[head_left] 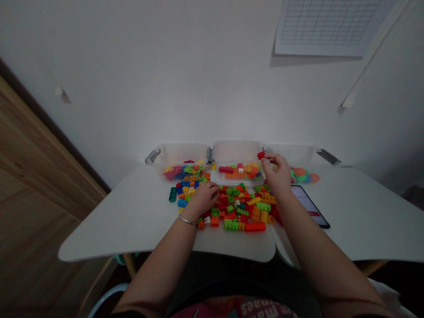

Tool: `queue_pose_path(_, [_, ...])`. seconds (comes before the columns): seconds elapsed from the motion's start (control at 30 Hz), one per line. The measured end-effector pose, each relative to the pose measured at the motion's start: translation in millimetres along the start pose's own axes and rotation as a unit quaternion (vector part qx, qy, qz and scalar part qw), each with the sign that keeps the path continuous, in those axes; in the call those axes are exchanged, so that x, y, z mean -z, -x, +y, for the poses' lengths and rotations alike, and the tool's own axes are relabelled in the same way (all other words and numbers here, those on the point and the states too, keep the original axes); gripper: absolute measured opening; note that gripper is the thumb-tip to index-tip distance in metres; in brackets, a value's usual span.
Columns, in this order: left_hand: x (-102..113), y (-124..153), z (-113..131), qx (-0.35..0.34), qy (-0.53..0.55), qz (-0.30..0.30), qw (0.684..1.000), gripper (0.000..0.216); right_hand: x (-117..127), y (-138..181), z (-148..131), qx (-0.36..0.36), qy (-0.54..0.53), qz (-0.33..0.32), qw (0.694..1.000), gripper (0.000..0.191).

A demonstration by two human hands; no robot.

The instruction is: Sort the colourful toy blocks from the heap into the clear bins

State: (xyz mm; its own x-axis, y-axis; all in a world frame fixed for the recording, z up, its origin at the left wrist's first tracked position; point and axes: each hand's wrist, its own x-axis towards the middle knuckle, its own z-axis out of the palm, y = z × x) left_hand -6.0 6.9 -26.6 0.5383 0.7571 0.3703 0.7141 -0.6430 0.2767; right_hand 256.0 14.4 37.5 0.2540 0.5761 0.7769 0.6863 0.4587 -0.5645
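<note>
The right hand [277, 174] pinches a red brick [261, 155] between its fingertips, at ten o'clock from the palm. The left hand [203, 198] rests with bent fingers over the pile [231, 209], which spreads mainly toward three and four o'clock from it; whether it grips any brick, I cannot tell. From the right hand, the middle box [236, 151] lies at nine o'clock, the phone [311, 207] at four. The left box [185, 153] sits at eleven o'clock from the left hand, on the tabletop [142, 216].
</note>
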Motion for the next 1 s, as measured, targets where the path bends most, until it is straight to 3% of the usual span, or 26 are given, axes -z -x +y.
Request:
queue_pose_path(0.03, [-0.6, 0.1, -0.5, -0.002, 0.0, 0.001, 1.0, 0.021, -4.9, -8.5, 3.2, -0.015, 0.01, 0.009, 1.0, 0.024])
queue_pose_path(0.13, [-2.0, 0.3, -1.9, -0.003, 0.0, 0.004, 1.0, 0.021, -21.1, -25.5, 12.7, -0.016, 0.044, -0.048, 0.998, 0.024])
queue_pose_path(0.27, [-2.2, 0.1, -2.4, -0.003, 0.001, 0.001, 1.0, 0.021, -35.7, -28.8, 19.4, -0.015, 0.107, -0.096, 0.989, 0.028])
queue_pose_path(0.43, [-1.0, 1.6, -1.6, -0.003, 0.002, 0.0, 1.0, 0.022, -37.4, -18.3, 17.3, 0.045, 0.2, -0.148, 0.967, 0.035])
queue_pose_path(0.6, [-1.5, 2.9, -1.4, -0.003, -0.001, 0.0, 1.0, 0.022, -33.9, -11.1, 17.9, 0.092, 0.23, -0.157, 0.956, 0.036])
queue_pose_path(0.8, [-2.5, 0.9, -2.6, -0.001, -0.006, -0.005, 1.0, 0.022, -21.6, -11.1, 14.4, 0.105, 0.118, -0.151, 0.976, 0.029])
queue_pose_path(0.9, [-2.3, 0.7, -3.2, -0.003, -0.007, -0.007, 1.0, 0.022, -9.5, 1.3, -3.8, 0.107, 0.056, -0.104, 0.987, 0.027])
queue_pose_path(1.0, [-1.8, 1.0, -2.2, 0.001, -0.004, -0.004, 1.0, 0.022, 0.4, 26.0, -24.5, 0.108, 0.038, -0.118, 0.986, 0.024])
